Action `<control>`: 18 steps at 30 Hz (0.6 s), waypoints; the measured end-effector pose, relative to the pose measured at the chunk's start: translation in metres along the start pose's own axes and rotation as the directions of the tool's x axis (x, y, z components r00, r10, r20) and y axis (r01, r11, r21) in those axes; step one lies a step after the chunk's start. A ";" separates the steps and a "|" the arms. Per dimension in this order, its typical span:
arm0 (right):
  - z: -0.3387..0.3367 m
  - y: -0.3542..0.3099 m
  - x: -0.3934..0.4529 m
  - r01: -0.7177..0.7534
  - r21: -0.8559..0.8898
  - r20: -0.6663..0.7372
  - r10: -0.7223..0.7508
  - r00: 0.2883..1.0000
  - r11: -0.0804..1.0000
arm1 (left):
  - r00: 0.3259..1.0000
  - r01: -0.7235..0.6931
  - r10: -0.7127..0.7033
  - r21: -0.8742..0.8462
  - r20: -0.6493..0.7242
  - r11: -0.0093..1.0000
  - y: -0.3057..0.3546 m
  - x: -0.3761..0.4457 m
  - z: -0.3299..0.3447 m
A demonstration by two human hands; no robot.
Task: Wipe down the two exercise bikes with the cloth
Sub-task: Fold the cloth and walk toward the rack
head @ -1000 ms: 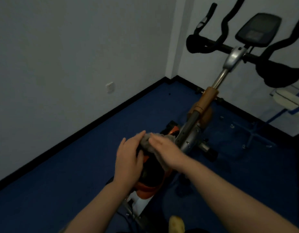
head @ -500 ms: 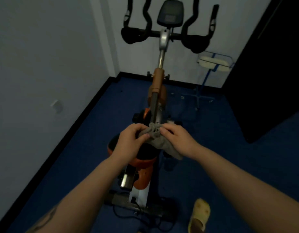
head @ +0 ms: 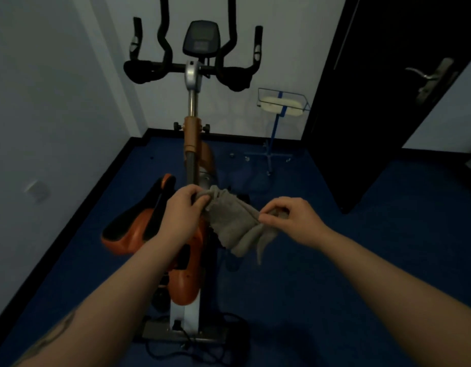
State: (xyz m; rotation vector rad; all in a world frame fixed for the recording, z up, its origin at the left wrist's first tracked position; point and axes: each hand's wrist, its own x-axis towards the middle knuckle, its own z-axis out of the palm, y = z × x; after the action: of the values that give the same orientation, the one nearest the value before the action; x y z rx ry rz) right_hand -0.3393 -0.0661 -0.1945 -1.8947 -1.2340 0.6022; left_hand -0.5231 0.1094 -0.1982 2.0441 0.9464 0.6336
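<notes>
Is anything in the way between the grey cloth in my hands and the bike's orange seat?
Nothing visible. The grey cloth, held by the left hand and right hand, hangs just right of the orange and black seat.

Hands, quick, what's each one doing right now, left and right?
Left hand: closed, gripping one end of the grey cloth.
Right hand: closed, pinching the cloth's other end.
</notes>
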 end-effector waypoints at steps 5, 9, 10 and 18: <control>-0.050 0.032 -0.014 -0.014 -0.143 -0.039 0.009 0.999 0.990 | 0.997 0.074 -0.074 -0.059 0.014 0.996 0.024 -0.011 0.038; -0.072 0.045 -0.017 0.084 -0.323 0.056 -0.070 0.996 0.943 | 0.988 0.101 -0.100 0.000 0.120 0.995 0.047 -0.020 0.062; -0.076 0.046 -0.017 0.106 -0.322 0.079 -0.085 0.993 0.941 | 0.979 0.100 -0.107 0.048 0.176 0.994 0.052 -0.022 0.066; -0.098 0.057 -0.014 0.283 -0.298 0.195 -0.232 0.953 0.912 | 0.964 -0.110 0.101 0.022 0.248 0.994 0.107 -0.043 0.142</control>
State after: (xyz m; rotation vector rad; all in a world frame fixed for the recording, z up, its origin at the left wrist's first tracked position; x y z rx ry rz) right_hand -0.2427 -0.1255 -0.1838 -1.9258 -1.7430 0.4303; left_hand -0.4070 -0.0321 -0.1967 2.1568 0.7120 0.4071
